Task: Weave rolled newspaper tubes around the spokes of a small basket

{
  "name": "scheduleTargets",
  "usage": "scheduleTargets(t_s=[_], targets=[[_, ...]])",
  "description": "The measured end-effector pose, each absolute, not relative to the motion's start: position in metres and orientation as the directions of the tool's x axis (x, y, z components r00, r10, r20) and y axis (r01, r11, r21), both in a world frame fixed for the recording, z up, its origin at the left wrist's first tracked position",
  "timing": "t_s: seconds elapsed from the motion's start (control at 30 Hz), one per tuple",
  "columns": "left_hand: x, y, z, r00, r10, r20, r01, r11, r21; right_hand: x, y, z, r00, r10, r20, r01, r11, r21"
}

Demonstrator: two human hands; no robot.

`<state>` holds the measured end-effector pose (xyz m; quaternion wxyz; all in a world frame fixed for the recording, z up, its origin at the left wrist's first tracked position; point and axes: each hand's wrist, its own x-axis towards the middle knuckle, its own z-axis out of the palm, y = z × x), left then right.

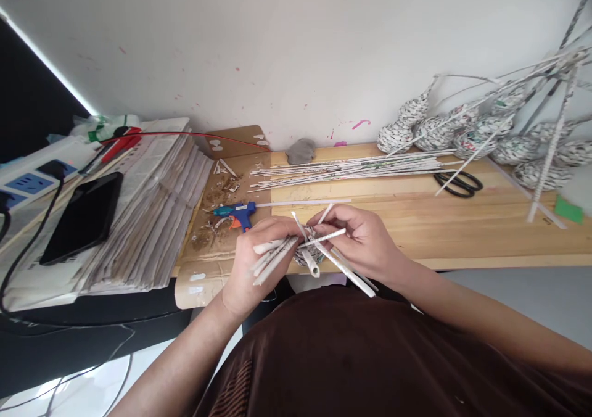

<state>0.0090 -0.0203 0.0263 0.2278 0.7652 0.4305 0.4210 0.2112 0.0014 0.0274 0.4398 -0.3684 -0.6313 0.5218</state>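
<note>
A small woven paper piece with several rolled-paper sticks poking outward is held between both hands, above the front edge of the wooden board. My left hand is closed on its left side, with several paper sticks lying across the fingers. On the right side, my right hand pinches a paper stick near the weave. One thicker tube points toward me with its open end showing. The fingertips of both hands are partly hidden by the sticks.
Beyond the hands lie long paper sticks, black scissors and a grey lump. A blue glue gun rests on cardboard. Stacked paper with a phone is left; woven gourd shapes stand back right.
</note>
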Motion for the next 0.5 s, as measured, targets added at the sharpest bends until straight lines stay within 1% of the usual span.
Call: scheduleTargets(t_s=[0.07, 0.13, 0.27, 0.37, 0.5], targets=[[0.007, -0.022, 0.028, 0.321, 0.822, 0.47, 0.441, -0.569, 0.694, 0.21, 0.004, 0.031, -0.334, 0.932, 0.14, 0.031, 0.16, -0.987], [0.005, -0.022, 0.032, 0.385, 0.787, 0.482, 0.441, -0.615, 0.653, 0.209, 0.006, 0.032, -0.326, 0.935, 0.138, 0.031, 0.156, -0.987], [0.005, -0.02, 0.043, 0.47, 0.742, 0.479, 0.493, -0.67, 0.554, 0.207, 0.012, 0.032, -0.317, 0.923, 0.217, 0.071, 0.252, -0.965], [0.006, -0.019, 0.045, 0.49, 0.719, 0.493, 0.528, -0.694, 0.489, 0.206, 0.014, 0.034, -0.319, 0.906, 0.277, 0.086, 0.318, -0.944], [0.006, -0.02, 0.041, 0.497, 0.697, 0.517, 0.535, -0.715, 0.45, 0.206, 0.015, 0.039, -0.339, 0.904, 0.26, 0.141, 0.322, -0.936]])
